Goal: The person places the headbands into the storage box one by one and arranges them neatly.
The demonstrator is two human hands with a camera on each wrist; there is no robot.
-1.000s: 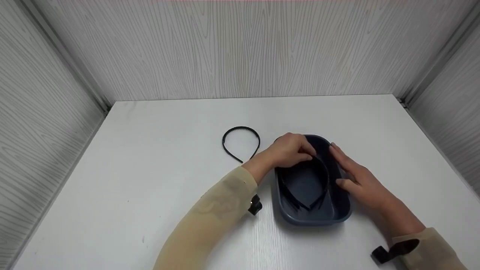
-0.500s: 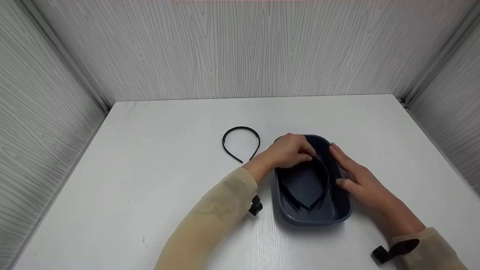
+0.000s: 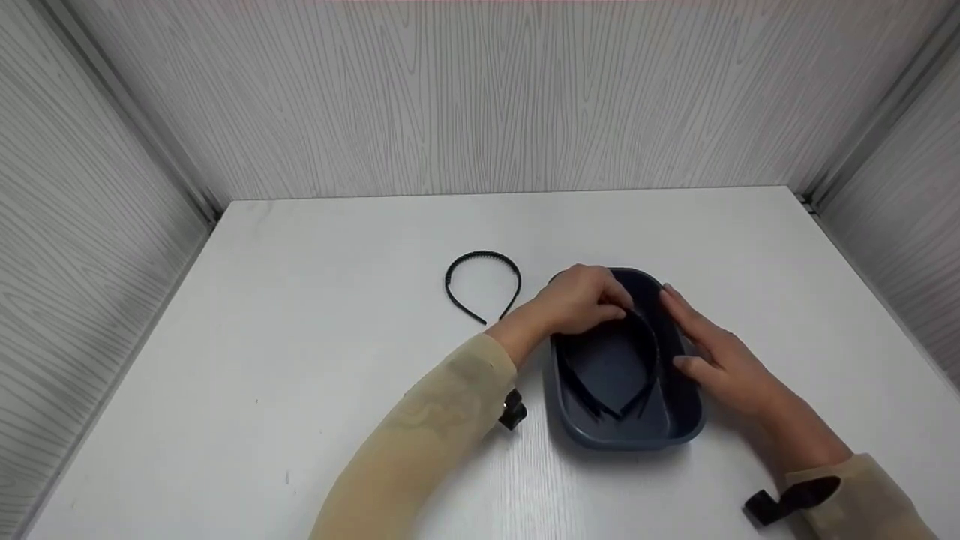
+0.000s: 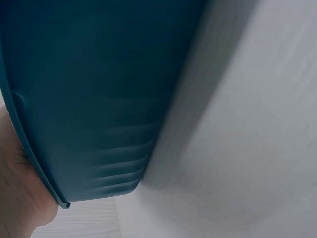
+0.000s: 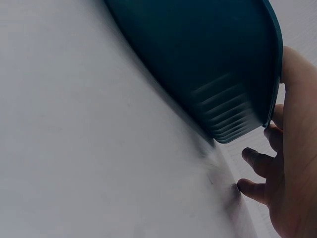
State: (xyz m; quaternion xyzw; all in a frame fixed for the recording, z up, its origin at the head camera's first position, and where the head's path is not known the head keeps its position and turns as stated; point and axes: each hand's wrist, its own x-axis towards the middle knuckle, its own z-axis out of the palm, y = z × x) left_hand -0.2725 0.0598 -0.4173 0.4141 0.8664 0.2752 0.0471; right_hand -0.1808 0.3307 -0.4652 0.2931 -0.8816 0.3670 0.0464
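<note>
A dark blue plastic basin (image 3: 630, 440) with rounded corners stands on the table, right of centre. My left hand (image 3: 581, 300) reaches over its far left rim and pinches the top of a black headband (image 3: 654, 352) between thumb and fingers. The headband lies inside with its ends toward me; more dark ends beside them overlap in this view. My right hand (image 3: 716, 360) holds the right rim, thumb over the edge. In the right wrist view, that hand's other fingers (image 5: 260, 163) hang outside the basin wall. Another black toothed headband (image 3: 482, 253) lies flat on the table, left of the basin.
The white table (image 3: 337, 300) is bounded by pale wood-grain panels (image 3: 450, 97) at the back and both sides. Black wrist mounts (image 3: 795, 501) sit on both sleeves. My left forearm (image 3: 427, 427) crosses over the table's front middle.
</note>
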